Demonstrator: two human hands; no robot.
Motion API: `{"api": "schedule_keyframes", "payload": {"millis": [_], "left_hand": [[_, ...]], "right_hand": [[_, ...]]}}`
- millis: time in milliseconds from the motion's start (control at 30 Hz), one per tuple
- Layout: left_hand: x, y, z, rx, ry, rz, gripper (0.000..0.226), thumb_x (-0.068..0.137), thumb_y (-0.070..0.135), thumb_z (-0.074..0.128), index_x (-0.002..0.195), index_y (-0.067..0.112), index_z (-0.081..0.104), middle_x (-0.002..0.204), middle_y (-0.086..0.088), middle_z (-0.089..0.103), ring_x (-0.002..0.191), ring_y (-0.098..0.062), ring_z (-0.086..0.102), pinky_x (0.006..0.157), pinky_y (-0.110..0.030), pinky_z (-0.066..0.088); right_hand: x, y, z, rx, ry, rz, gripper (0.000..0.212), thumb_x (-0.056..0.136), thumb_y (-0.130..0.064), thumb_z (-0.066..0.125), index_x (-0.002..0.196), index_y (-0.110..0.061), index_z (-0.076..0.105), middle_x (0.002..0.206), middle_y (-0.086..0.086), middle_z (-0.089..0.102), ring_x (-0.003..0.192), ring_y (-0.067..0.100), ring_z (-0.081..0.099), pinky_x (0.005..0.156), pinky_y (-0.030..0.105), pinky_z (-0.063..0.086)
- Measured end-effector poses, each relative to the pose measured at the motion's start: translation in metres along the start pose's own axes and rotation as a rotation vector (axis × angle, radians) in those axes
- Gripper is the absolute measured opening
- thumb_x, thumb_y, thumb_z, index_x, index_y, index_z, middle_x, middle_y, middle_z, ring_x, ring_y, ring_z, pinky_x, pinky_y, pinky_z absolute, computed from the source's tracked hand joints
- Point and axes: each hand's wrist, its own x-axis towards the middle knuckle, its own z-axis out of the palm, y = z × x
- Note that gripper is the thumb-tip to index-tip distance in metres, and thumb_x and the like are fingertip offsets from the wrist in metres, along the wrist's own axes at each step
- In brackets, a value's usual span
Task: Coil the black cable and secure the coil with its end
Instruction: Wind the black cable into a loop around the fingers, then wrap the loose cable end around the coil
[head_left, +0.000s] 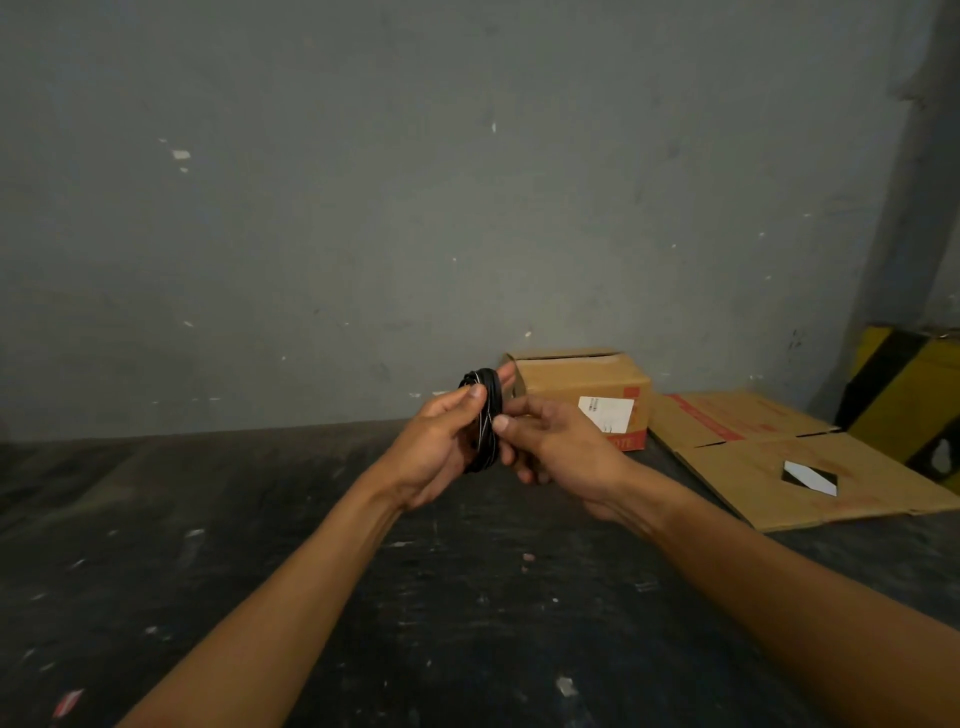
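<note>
The black cable (484, 421) was already a tight coil gripped between left hand (441, 447) and right hand (558, 447), both curled round it, its end seemingly not yet secured.

Black cable (484, 421) end hidden between left hand (441, 447) and right hand (563, 447)

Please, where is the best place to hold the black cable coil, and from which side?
Probably the bundled side of the black cable coil, from the left, as the left hand does: the strands lie together there. The right hand pinches its right edge.
</note>
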Motion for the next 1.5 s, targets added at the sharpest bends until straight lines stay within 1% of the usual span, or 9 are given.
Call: {"api": "schedule_keyframes", "payload": {"millis": [200, 300, 400, 600, 733, 900, 1033, 1300, 1500], "left_hand": [[0.001, -0.006, 0.007, 0.004, 0.001, 0.010, 0.038, 0.096, 0.031, 0.043, 0.131, 0.030, 0.055, 0.108, 0.014, 0.069, 0.068, -0.011, 0.059, 0.069, -0.027, 0.053], [0.004, -0.010, 0.009, 0.022, 0.019, 0.015, 0.039, 0.097, 0.032, 0.040, 0.134, 0.031, 0.050, 0.121, 0.014, 0.067, 0.093, -0.007, 0.065, 0.089, -0.028, 0.051], [0.005, -0.012, 0.010, 0.002, 0.049, 0.001, 0.043, 0.093, 0.034, 0.044, 0.136, 0.031, 0.049, 0.146, -0.011, 0.046, 0.130, -0.024, 0.047, 0.113, -0.044, 0.032], [0.009, -0.014, 0.015, -0.047, 0.058, -0.022, 0.049, 0.092, 0.035, 0.046, 0.141, 0.030, 0.043, 0.158, -0.020, 0.020, 0.145, -0.033, 0.020, 0.118, -0.048, 0.018], [0.010, -0.016, 0.012, -0.079, 0.087, -0.078, 0.044, 0.094, 0.032, 0.046, 0.137, 0.029, 0.049, 0.144, -0.011, 0.043, 0.132, -0.023, 0.044, 0.114, -0.042, 0.029], [0.010, -0.014, 0.012, -0.099, 0.140, -0.235, 0.026, 0.098, 0.018, 0.046, 0.111, 0.006, 0.065, 0.091, -0.009, 0.076, 0.088, -0.018, 0.069, 0.081, -0.030, 0.053], [0.007, -0.005, 0.012, -0.084, 0.171, -0.303, 0.022, 0.098, 0.010, 0.049, 0.109, 0.003, 0.067, 0.101, -0.011, 0.075, 0.100, -0.019, 0.070, 0.081, -0.027, 0.058], [-0.019, -0.029, 0.018, 1.086, 0.249, 0.210, 0.035, 0.089, 0.029, 0.064, 0.120, 0.038, 0.049, 0.128, 0.010, 0.060, 0.120, -0.005, 0.053, 0.100, -0.029, 0.042], [-0.030, -0.064, 0.014, 1.375, 0.214, 0.271, 0.038, 0.087, 0.045, 0.058, 0.118, 0.028, 0.044, 0.122, 0.003, 0.051, 0.111, -0.015, 0.045, 0.090, -0.024, 0.035]], "right_hand": [[0.001, 0.002, 0.000, 0.021, 0.005, 0.007, 0.016, 0.098, -0.023, 0.053, 0.096, -0.020, 0.068, 0.059, -0.006, 0.060, 0.048, 0.006, 0.053, 0.042, 0.015, 0.038], [0.000, 0.004, 0.000, -0.052, 0.013, 0.000, 0.019, 0.099, -0.026, 0.050, 0.098, -0.023, 0.068, 0.055, -0.010, 0.051, 0.046, 0.004, 0.046, 0.042, 0.015, 0.036], [-0.001, 0.002, -0.001, -0.013, -0.031, 0.050, 0.019, 0.100, -0.027, 0.047, 0.100, -0.024, 0.065, 0.055, -0.010, 0.044, 0.045, 0.004, 0.040, 0.041, 0.017, 0.033], [-0.002, -0.008, 0.000, 0.040, -0.034, 0.177, 0.021, 0.102, -0.026, 0.043, 0.108, -0.015, 0.060, 0.059, -0.007, 0.039, 0.046, 0.004, 0.038, 0.042, 0.018, 0.027], [-0.002, -0.009, 0.000, 0.050, -0.014, 0.254, 0.022, 0.103, -0.027, 0.040, 0.105, -0.016, 0.059, 0.059, -0.005, 0.038, 0.049, 0.006, 0.038, 0.044, 0.019, 0.026], [-0.004, 0.003, -0.004, 0.093, 0.027, 0.341, 0.025, 0.103, -0.027, 0.039, 0.089, -0.017, 0.057, 0.056, -0.005, 0.041, 0.052, 0.009, 0.042, 0.045, 0.020, 0.030], [-0.005, 0.009, -0.012, 0.199, 0.125, 0.372, 0.025, 0.102, -0.025, 0.039, 0.086, -0.017, 0.057, 0.051, -0.006, 0.043, 0.052, 0.010, 0.043, 0.041, 0.021, 0.029], [-0.010, 0.017, -0.030, 0.461, 0.245, 0.419, 0.021, 0.102, -0.022, 0.039, 0.087, -0.019, 0.053, 0.054, -0.006, 0.038, 0.044, 0.007, 0.033, 0.040, 0.020, 0.020], [-0.018, 0.030, -0.023, 0.556, 0.163, 0.438, 0.020, 0.101, -0.019, 0.040, 0.084, -0.017, 0.051, 0.052, -0.007, 0.037, 0.038, 0.005, 0.026, 0.033, 0.017, 0.018]]}}
